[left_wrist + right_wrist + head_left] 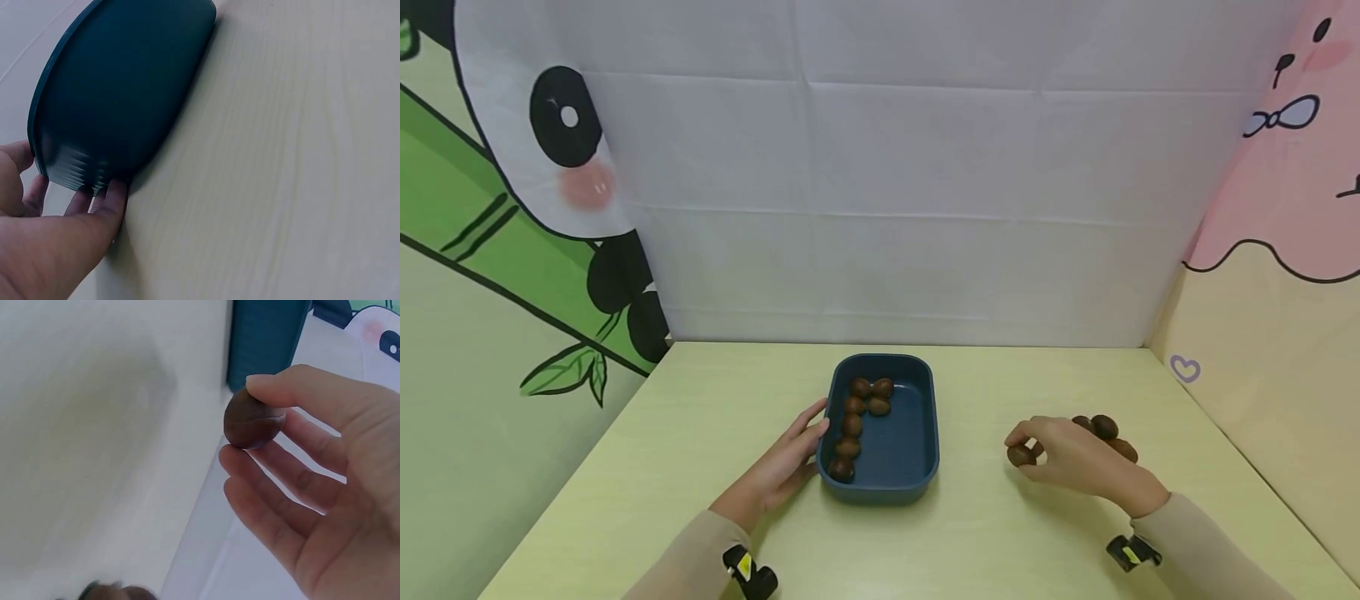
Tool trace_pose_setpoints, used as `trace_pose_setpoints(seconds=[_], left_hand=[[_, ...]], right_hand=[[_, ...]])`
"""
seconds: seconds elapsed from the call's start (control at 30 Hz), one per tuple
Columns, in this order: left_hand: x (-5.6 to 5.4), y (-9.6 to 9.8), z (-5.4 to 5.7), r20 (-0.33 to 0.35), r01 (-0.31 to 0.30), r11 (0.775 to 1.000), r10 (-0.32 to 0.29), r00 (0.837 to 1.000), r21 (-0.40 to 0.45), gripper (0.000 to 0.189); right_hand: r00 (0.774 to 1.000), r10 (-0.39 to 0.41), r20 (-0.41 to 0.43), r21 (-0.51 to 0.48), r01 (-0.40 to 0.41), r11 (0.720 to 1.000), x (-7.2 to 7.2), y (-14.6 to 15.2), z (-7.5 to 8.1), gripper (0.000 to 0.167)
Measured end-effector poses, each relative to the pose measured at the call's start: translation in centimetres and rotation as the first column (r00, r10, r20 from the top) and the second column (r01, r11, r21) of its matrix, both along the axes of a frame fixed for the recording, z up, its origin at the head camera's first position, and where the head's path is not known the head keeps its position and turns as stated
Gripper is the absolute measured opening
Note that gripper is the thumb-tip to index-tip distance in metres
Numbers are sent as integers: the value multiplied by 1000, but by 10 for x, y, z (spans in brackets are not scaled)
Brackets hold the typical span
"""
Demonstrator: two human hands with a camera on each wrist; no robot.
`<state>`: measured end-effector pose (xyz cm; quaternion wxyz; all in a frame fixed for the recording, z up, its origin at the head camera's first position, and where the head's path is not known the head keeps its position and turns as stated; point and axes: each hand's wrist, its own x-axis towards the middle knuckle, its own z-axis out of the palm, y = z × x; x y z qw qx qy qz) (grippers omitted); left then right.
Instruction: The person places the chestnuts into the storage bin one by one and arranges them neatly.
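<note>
- Right hand: pinches glossy brown round nut; partly hides brown nut cluster.
- Left hand: fingers spread, touching dark-blue rectangular tray.
- Brown nuts inside: head view only.

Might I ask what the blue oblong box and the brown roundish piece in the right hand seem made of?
Blue oblong box: probably plastic, satiny; its smooth wall shows soft reflections.
Brown roundish piece: perhaps nutshell, satiny; faint sheen, thin line across it.
</note>
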<state>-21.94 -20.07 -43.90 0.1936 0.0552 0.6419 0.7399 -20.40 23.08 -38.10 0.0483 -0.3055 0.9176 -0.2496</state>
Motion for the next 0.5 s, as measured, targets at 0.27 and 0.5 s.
trace_pose_setpoints(seconds=[0.27, 0.5], left_hand=[[0, 0, -1, -10, -4, 1000, 4, 1000, -7, 64], [-1, 0, -1, 1, 5, 1000, -5, 1000, 3, 63]], right_hand=[[981, 108, -159, -55, -118, 991, -15, -42, 11, 27], [962, 158, -223, -128, -189, 974, -25, -85, 15, 29]])
